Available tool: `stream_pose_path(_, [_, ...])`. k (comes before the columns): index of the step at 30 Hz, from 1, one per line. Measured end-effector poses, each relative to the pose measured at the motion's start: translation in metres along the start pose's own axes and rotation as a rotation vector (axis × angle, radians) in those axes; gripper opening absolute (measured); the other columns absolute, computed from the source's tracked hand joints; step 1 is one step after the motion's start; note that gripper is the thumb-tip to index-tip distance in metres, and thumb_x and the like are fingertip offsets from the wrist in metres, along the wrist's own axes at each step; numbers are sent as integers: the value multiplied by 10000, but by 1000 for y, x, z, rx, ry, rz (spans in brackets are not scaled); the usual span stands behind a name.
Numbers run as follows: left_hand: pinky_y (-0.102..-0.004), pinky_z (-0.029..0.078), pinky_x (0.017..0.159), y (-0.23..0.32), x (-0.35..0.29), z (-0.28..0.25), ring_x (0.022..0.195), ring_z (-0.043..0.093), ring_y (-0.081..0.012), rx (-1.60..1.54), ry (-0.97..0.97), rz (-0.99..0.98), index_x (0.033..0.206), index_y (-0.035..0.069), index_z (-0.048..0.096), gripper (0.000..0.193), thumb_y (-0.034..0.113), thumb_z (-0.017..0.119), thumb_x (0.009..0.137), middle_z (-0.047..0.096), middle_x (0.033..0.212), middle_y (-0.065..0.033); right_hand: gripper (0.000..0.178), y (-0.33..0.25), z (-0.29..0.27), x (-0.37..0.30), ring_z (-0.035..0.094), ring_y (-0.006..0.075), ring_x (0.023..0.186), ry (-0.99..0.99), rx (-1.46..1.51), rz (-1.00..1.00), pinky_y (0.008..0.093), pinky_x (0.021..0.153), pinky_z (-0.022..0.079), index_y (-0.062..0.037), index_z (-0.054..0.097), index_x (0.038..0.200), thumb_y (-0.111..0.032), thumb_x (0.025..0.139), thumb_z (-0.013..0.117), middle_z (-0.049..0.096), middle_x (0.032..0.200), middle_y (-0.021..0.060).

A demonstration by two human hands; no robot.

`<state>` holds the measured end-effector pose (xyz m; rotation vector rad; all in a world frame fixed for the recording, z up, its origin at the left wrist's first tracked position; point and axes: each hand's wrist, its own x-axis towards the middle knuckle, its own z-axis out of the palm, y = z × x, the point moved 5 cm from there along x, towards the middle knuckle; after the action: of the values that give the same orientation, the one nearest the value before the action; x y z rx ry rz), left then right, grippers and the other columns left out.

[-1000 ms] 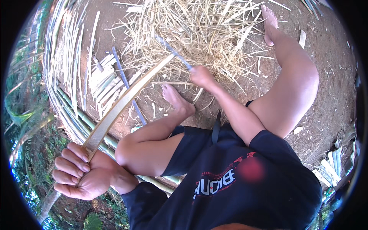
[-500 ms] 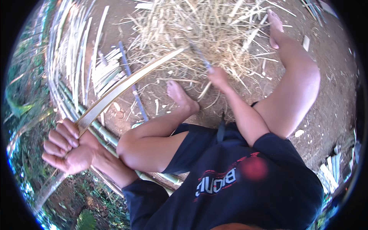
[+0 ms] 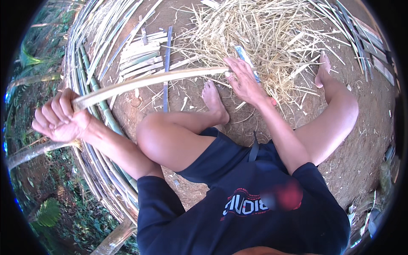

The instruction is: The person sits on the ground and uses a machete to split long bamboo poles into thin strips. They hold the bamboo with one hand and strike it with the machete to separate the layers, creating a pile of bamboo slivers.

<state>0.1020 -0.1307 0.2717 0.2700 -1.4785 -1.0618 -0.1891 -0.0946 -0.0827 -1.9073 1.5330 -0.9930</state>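
A long, pale split-bamboo strip [image 3: 148, 80] stretches between my hands, bowed slightly upward. My left hand [image 3: 63, 114] is closed around its left end. My right hand [image 3: 245, 81] meets the other end, its thumb and fingers at the strip. A knife [image 3: 242, 54] is also in my right hand; its blade shows beyond the fingers and what looks like a red handle end shows by the wrist. The palm hides most of the handle.
Bamboo shavings [image 3: 276, 29] lie heaped ahead of my feet. Short split pieces [image 3: 140, 59] are stacked at left beside a dark, narrow bar [image 3: 166, 85]. Long bamboo poles [image 3: 108, 114] run along the left, with plants [image 3: 46, 212] beyond. More slats [image 3: 374, 51] lie far right.
The strip has swung from a steep slant to nearly level. My right hand, with the knife, has come against its far end. My left hand has moved slightly left and up.
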Motion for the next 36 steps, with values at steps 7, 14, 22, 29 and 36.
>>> stream_pose_path(7, [-426,494,819,-50,33,-37,902,617,-275,-86,279,-115,1113,21,601,585,495,264,1047,642,998,-165,338,-17,-18,-36,673,289,921,-70,193,115,410,862,520,-41,683,1129,-317,1001,537,701,1026,157])
stream_pose_path(14, [-316,438,947,-176,-26,47,1057,576,-150,836,-219,-653,1281,10,568,405,293,568,991,627,1144,-91,303,-9,-15,-35,649,115,640,-30,964,585,261,584,554,17,627,1149,-239,1011,539,678,803,68])
stream_pose_path(22, [-423,452,1018,-164,-125,189,1175,567,-347,902,-1059,-330,1283,121,615,450,113,666,836,597,1271,-151,283,14,-28,-17,570,102,481,-3,1268,801,214,411,489,-16,610,870,-278,975,592,598,636,40])
stream_pose_path(29, [-446,493,919,-142,-59,133,1018,645,-290,973,-717,284,1093,17,671,230,164,632,920,696,1033,-139,327,-17,-44,3,574,89,503,29,1310,622,213,445,487,-6,616,911,-316,1000,557,611,660,45])
stream_pose_path(36, [-340,412,733,-100,11,70,861,520,-251,640,317,33,1168,-23,454,559,505,475,986,553,1089,-174,367,161,19,-96,629,284,971,-69,56,920,488,926,468,-19,597,1111,-333,921,602,633,1014,151])
